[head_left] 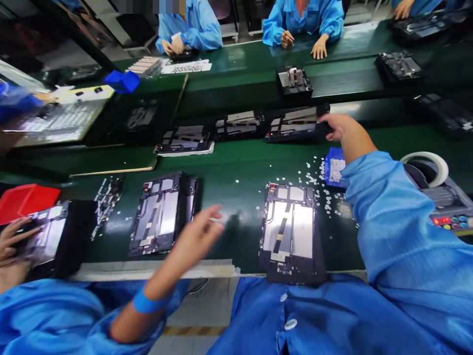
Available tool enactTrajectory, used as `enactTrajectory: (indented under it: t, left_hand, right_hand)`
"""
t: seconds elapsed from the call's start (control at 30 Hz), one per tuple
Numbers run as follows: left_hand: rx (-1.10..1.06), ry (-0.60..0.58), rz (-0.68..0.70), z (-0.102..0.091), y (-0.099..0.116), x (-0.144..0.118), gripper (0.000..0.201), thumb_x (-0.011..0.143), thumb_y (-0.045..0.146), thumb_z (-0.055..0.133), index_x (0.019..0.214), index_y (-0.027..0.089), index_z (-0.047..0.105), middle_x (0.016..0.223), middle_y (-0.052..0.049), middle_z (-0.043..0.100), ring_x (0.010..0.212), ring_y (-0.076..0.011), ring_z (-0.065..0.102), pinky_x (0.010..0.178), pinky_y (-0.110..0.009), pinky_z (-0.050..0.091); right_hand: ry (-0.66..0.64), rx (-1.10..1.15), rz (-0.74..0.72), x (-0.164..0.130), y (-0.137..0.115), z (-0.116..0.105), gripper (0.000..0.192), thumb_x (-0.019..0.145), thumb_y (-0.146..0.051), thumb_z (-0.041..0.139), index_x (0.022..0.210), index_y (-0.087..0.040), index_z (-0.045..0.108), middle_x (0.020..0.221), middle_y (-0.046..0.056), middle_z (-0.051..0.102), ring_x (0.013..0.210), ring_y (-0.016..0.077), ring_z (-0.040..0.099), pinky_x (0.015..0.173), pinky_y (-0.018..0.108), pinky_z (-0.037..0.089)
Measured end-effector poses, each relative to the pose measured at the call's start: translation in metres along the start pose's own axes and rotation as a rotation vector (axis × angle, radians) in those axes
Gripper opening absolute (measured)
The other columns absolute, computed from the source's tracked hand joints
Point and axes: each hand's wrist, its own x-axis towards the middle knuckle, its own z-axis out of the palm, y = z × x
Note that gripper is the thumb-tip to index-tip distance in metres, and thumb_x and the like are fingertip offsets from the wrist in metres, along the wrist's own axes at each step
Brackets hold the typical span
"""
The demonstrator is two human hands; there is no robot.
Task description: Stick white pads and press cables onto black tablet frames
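While the right hand closes its fingers on the end of a far tablet chassis on the belt's middle row, the left hand hangs loosely spread, empty, between two near chassis. Judged: pickup underway, nothing lifted. Neighbouring chassis sits close left; clear belt toward the blue parts bin.
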Motion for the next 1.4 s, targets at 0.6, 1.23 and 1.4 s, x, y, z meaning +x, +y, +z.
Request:
enactTrajectory:
  t: [0.6,1.23,1.4]
  left_hand:
    - [-0.230,-0.208,0.021,0.127,0.064,-0.075,0.044,0.094,0.033,0.058,0.135,0.017,0.052,0.088,0.000,0.064,0.073,-0.0174,0.062,0.068,-0.031,0.051]
    - [-0.551,-0.156,0.112,0.132,0.071,-0.022,0.063,0.097,0.019,0.040,0.160,0.018,0.045,0.169,-0.008,0.041,0.159,-0.0244,0.034,0.135,-0.045,0.023]
    - [-0.603,-0.216,0.025,0.153,0.076,-0.056,0.079,0.105,0.037,0.047,0.171,0.022,0.007,0.179,-0.008,0.011,0.165,-0.0273,0.013,0.136,-0.047,0.015]
  right_hand:
    - [-0.101,0.418,0.415,-0.396,0.096,-0.059,0.047,0.086,-0.059,0.075,0.124,-0.031,0.070,0.122,0.007,0.077,0.099,0.0279,0.074,0.083,0.042,0.062]
    - [-0.255,-0.302,0.034,-0.317,0.142,-0.081,0.086,0.096,-0.070,0.057,0.166,-0.027,0.036,0.170,0.013,0.037,0.154,0.0333,0.040,0.127,0.056,0.030]
    - [-0.396,-0.243,0.072,-0.364,0.162,-0.067,0.084,0.102,-0.062,0.051,0.172,-0.032,0.014,0.177,0.004,0.019,0.164,0.0266,0.017,0.132,0.051,0.021]
